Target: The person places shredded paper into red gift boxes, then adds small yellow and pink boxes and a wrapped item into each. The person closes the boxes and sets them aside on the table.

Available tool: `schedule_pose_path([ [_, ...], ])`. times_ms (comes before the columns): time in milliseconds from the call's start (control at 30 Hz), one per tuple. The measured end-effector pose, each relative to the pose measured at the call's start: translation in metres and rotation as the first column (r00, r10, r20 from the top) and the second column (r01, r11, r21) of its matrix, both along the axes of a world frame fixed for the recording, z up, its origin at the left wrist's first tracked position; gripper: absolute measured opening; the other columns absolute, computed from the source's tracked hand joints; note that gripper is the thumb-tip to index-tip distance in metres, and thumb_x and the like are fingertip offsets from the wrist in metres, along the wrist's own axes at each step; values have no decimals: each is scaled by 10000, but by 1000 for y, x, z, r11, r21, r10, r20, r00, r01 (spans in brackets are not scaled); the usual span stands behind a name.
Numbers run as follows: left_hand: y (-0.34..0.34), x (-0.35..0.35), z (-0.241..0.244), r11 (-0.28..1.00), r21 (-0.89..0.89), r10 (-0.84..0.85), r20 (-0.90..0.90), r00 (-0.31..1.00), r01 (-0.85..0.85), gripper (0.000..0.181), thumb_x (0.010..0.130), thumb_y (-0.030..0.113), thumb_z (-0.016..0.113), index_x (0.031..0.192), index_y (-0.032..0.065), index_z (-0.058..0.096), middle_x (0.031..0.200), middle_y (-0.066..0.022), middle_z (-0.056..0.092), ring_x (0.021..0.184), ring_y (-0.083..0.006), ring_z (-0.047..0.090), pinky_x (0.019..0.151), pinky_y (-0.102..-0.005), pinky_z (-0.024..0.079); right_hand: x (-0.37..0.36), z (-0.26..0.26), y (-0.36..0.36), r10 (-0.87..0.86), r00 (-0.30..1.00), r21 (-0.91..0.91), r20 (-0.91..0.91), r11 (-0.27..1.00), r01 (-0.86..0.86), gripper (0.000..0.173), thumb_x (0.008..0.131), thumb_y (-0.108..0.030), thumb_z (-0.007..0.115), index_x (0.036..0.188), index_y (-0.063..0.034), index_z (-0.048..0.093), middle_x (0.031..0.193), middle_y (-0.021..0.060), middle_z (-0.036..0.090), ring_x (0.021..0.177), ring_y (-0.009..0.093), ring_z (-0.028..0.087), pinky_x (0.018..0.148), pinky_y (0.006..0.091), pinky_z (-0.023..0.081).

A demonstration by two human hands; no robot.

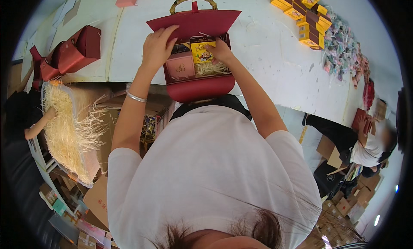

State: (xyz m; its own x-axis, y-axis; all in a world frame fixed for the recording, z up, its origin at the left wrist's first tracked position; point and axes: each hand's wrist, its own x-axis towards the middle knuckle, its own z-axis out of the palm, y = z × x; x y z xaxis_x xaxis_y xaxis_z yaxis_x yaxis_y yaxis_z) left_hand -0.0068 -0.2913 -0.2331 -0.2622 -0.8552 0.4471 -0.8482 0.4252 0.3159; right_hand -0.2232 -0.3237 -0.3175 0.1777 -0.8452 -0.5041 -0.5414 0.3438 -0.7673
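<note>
A red gift box with a bamboo-style handle [193, 0] stands before me on the white table, its front flap [201, 88] folded down towards me. My left hand [158, 47] rests at the raised red back flap [200, 23], fingers spread over the left side of the box. My right hand [220, 51] grips a small yellow carton [203, 52] with a cartoon figure, over the inside of the box. A pink box [180, 66] sits in the left front part. Pale shredded paper filler [211, 69] lies at the right front, and a dark packet [181, 48] shows behind the pink box.
Red gift boxes [80, 50] stand at the left. Yellow cartons [309, 21] and wrapped small packets [342, 45] lie at the right. A bin of shredded paper [64, 126] is below left, with a co-worker's hand [50, 114] in it. Another person [367, 142] is at the far right.
</note>
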Motion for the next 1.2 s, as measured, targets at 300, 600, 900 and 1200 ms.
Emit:
schedule_pose_path([
  [300, 13, 7, -9, 998, 28, 63, -134, 989, -60, 473, 722, 99, 645, 1168, 155, 497, 830, -112, 467, 789, -259, 473, 703, -336, 411, -13, 4, 14, -22, 999, -577, -28, 817, 2, 414, 775, -167, 594, 1070, 61, 415, 841, 210, 584, 426, 250, 567, 358, 328, 466],
  [600, 13, 10, -46, 995, 86, 67, -341, 938, -40, 664, 737, 120, 644, 1311, 159, 312, 1243, -246, 313, 1159, -404, 317, 954, -416, 324, 3, 7, 11, -21, 999, -114, 43, 993, 26, 459, 759, -221, 615, 1041, 86, 425, 874, 238, 576, 579, 324, 607, 512, 356, 515],
  [900, 4, -3, -78, 1000, -3, 24, -325, 945, -27, 725, 760, 85, 595, 1344, 25, 170, 1333, -241, 251, 1208, -424, 237, 1011, -455, 191, 11, -28, 30, -248, 969, -584, 3, 786, 203, 518, 733, -197, 635, 1137, 47, 422, 1048, 275, 504, 904, 403, 531, 823, 406, 438],
  [1200, 26, -32, -72, 988, 108, 145, -374, 916, -112, 778, 764, 123, 619, 1362, 52, 126, 1320, -290, 200, 1226, -428, 196, 1006, -467, 187, -43, 5, 132, 107, 929, -822, -354, 438, -364, 298, 765, -280, 579, 962, -59, 544, 1017, 120, 525, 874, 261, 512, 780, 360, 387],
])
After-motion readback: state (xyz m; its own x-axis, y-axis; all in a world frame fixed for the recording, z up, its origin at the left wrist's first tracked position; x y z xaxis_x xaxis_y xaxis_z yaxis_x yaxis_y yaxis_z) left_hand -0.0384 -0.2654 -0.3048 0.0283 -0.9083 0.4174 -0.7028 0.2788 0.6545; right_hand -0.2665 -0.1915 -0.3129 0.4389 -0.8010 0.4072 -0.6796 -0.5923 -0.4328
